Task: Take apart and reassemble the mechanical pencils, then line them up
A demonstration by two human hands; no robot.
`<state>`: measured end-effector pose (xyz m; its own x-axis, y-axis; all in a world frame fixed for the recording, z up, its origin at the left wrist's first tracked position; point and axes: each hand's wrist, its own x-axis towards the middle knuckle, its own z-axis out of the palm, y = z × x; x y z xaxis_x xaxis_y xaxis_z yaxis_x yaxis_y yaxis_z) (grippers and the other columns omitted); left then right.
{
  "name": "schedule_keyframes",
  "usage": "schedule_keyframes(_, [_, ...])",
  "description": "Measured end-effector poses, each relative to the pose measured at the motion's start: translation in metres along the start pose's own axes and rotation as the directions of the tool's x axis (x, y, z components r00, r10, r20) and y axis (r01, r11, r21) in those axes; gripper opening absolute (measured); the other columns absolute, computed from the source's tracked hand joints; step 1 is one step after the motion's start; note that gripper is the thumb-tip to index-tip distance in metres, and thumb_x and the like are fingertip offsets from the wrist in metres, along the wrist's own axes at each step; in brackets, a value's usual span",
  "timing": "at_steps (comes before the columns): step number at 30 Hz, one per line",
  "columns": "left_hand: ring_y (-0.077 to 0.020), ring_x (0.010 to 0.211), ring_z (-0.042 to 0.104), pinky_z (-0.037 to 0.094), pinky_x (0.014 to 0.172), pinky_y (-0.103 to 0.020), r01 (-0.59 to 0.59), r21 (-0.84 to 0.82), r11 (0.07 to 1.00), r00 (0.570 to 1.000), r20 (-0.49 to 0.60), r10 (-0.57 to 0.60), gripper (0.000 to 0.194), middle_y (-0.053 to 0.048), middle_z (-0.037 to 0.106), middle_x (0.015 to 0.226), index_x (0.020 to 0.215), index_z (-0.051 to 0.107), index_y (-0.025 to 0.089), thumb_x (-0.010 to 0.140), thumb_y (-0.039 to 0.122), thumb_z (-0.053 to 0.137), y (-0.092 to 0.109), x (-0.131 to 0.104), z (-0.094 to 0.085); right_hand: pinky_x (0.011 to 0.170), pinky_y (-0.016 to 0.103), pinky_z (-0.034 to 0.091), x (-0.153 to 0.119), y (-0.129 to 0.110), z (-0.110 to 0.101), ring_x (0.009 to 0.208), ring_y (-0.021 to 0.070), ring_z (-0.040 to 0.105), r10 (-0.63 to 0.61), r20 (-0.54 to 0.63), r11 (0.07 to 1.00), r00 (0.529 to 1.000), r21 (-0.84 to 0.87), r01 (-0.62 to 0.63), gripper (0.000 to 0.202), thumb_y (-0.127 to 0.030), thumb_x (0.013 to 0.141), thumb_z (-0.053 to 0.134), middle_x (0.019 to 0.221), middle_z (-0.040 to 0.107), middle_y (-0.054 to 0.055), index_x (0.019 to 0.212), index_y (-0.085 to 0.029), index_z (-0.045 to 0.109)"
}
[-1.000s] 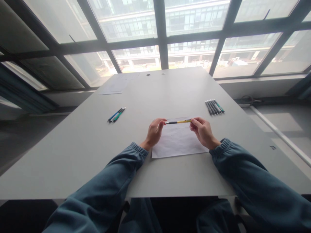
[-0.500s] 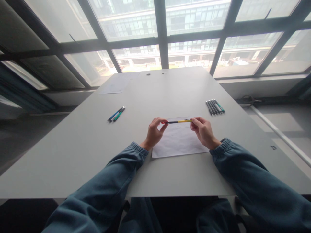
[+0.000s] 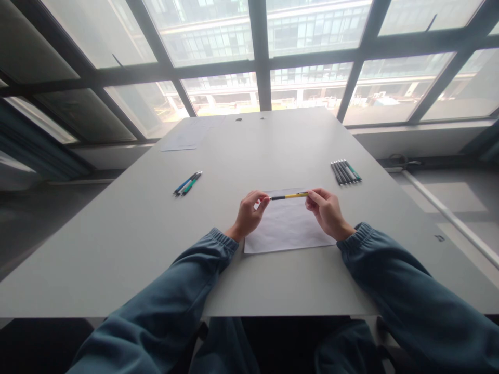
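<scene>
A yellow and black pen [image 3: 289, 196] is held level between my two hands, above white paper [image 3: 290, 228] on the table. My left hand [image 3: 250, 212] pinches its dark tip end between thumb and fingers. At the other end, by the clip, my right hand [image 3: 326, 210] grips the pen with closed fingers. To the right lies a row of several dark pens [image 3: 341, 173], with a green one [image 3: 354, 171] at its right side. Blue and green pens [image 3: 187, 184] lie together on the left.
The white table [image 3: 136, 249] reaches to the windows. More paper [image 3: 183, 136] lies at its far left corner. Two small round items [image 3: 239, 120] sit near the far edge, and a small dark mark [image 3: 439, 238] shows at the right.
My left thumb and fingertips have closed a little more around the pen's tip. Otherwise both hands and the pen hold nearly the same place.
</scene>
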<state>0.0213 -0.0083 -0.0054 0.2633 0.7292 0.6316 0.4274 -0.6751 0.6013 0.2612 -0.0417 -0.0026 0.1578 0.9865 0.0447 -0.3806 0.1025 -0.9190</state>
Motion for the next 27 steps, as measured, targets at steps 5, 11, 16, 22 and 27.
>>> schedule_keyframes(5, [-0.0158, 0.071, 0.06, 0.048, 0.073, -0.03, 0.035, -0.018, 0.999, 0.999, 0.034, -0.034, 0.039, -0.002, 0.064, 0.072, 0.073, 0.06, 0.02, 0.103, 0.043, 0.049, 0.0025, -0.0004, -0.0011, 0.055, 0.029, 0.036, -0.0009, 0.001, -0.0003, 0.057, 0.0117, 0.048, 0.016, 0.013, 1.0, 1.0, -0.004, -0.016, 0.026, -0.039, 0.076, 0.082, 0.061, 0.057, 0.0, 0.074, -0.018, 0.066])
schedule_keyframes(11, [-0.0147, 0.062, 0.054, 0.044, 0.068, -0.029, 0.063, -0.02, 0.998, 0.996, 0.059, -0.062, 0.05, 0.0, 0.057, 0.063, 0.064, 0.052, 0.02, 0.103, 0.049, 0.044, 0.0022, -0.0016, -0.0004, 0.055, 0.029, 0.036, -0.001, 0.0001, 0.0004, 0.058, 0.0118, 0.049, 0.023, 0.03, 1.0, 0.999, 0.006, -0.023, 0.026, -0.039, 0.076, 0.082, 0.061, 0.058, 0.0, 0.075, -0.018, 0.067])
schedule_keyframes(16, [-0.0126, 0.056, 0.049, 0.039, 0.062, -0.028, 0.101, -0.044, 0.994, 0.992, 0.085, -0.097, 0.056, 0.001, 0.053, 0.057, 0.06, 0.051, 0.018, 0.103, 0.052, 0.042, 0.0016, -0.0025, -0.0006, 0.055, 0.028, 0.036, 0.0, 0.0011, -0.001, 0.057, 0.0117, 0.048, 0.011, 0.039, 1.0, 0.999, 0.009, -0.011, 0.027, -0.04, 0.076, 0.082, 0.06, 0.058, 0.0, 0.074, -0.018, 0.067])
schedule_keyframes(22, [-0.0133, 0.059, 0.056, 0.043, 0.066, -0.027, 0.117, -0.078, 0.99, 0.991, 0.068, -0.112, 0.056, -0.001, 0.06, 0.06, 0.061, 0.057, 0.018, 0.103, 0.053, 0.044, 0.0014, -0.0023, -0.0015, 0.054, 0.028, 0.036, -0.0009, 0.0003, -0.0004, 0.057, 0.0115, 0.049, 0.003, 0.036, 0.999, 0.999, 0.036, -0.004, 0.024, -0.037, 0.077, 0.082, 0.06, 0.058, 0.0, 0.073, -0.018, 0.068])
schedule_keyframes(27, [-0.0142, 0.065, 0.059, 0.045, 0.068, -0.027, 0.132, -0.113, 0.985, 0.991, 0.038, -0.128, 0.051, -0.002, 0.063, 0.066, 0.067, 0.062, 0.017, 0.102, 0.051, 0.047, 0.0014, -0.002, -0.002, 0.053, 0.027, 0.035, 0.0008, 0.0001, -0.0012, 0.057, 0.0112, 0.048, -0.032, -0.004, 0.997, 0.999, 0.069, 0.033, 0.021, -0.034, 0.077, 0.081, 0.059, 0.056, -0.001, 0.074, -0.018, 0.068])
